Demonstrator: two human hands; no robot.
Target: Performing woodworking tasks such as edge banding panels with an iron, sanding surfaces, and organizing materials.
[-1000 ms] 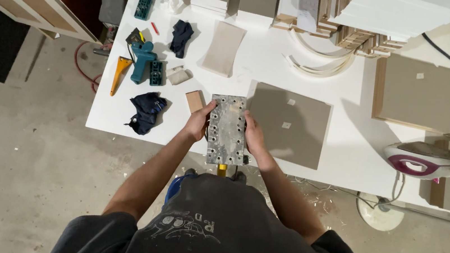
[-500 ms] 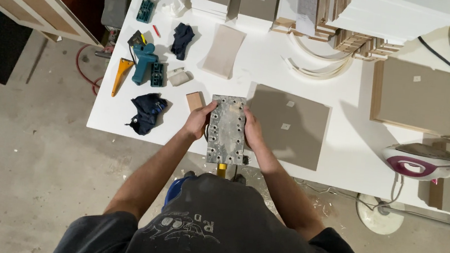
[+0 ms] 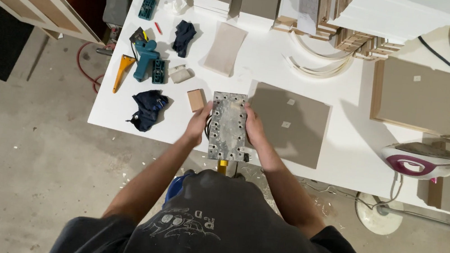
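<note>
You stand at the near edge of a white worktable [image 3: 276, 70], seen from above. Your left hand [image 3: 198, 123] and right hand [image 3: 250, 126] each clasp a long side of a grey rectangular plate [image 3: 229, 126] dotted with round holes along its edges; it sits at the table's near edge, directly in front of you.

Everything else is placed relative to that plate. Just left of its far corner lies a small tan wooden block [image 3: 196, 99], close to your left hand. Farther left sits a crumpled dark cloth [image 3: 148, 109], and beyond that a teal tool [image 3: 148, 60] and an orange wedge-shaped piece [image 3: 123, 69]. Touching or just beside the plate's right side, behind your right hand, lies a large flat grey-brown panel [image 3: 290, 122]. Beyond the plate rests a pale sheet of sandpaper [image 3: 224, 56]. Well to the right sits a white and magenta clothes iron [image 3: 421, 160].
</note>
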